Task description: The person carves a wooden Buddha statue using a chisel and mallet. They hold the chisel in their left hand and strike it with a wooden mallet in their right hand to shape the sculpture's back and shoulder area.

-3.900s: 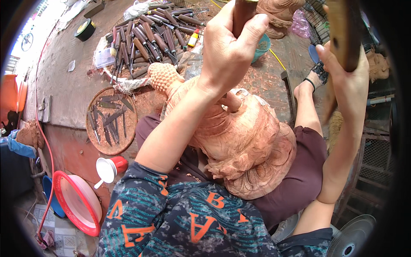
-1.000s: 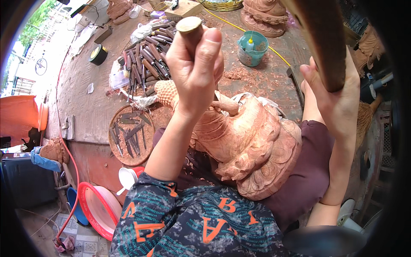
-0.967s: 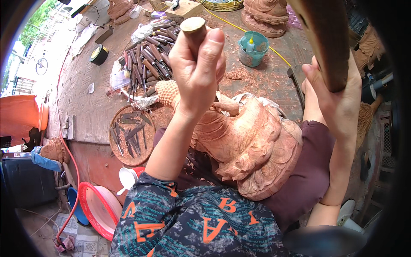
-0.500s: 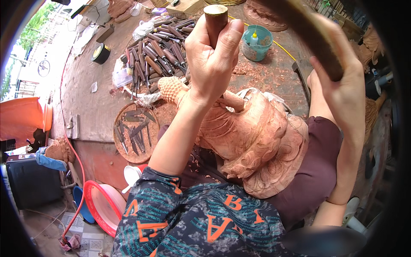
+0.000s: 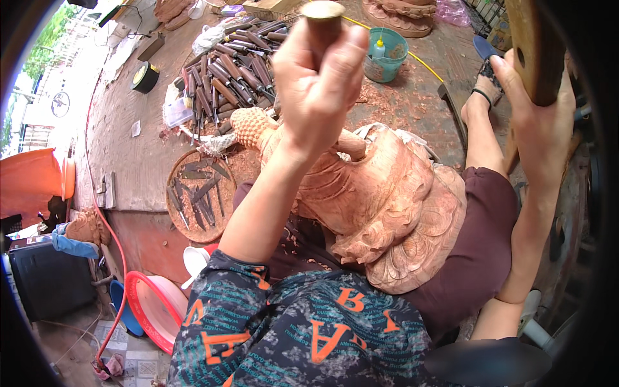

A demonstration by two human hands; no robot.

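Observation:
A carved wooden statue (image 5: 367,193) lies across my lap, its knobbly rounded head (image 5: 248,127) pointing left and its draped, swirled base at lower right. My left hand (image 5: 319,97) is wrapped round the upright wooden handle of a chisel (image 5: 323,27) above the statue's upper body. The hand and forearm hide the chisel's blade. Out to the right, my right hand (image 5: 538,126) grips a thick wooden mallet (image 5: 536,48), raised and apart from the chisel. Part of the mallet runs out of view at the top.
A heap of wooden-handled carving tools (image 5: 229,77) lies beyond the statue. A round tray (image 5: 169,216) holds several dark blades. A teal bucket (image 5: 387,66) with a small bottle stands farther back. Wood chips litter the work surface; a red-rimmed basin (image 5: 138,303) leans at lower left.
My right hand has swung the mallet outward to the right, away from the chisel. My left hand, still round the chisel handle, sits slightly higher in view.

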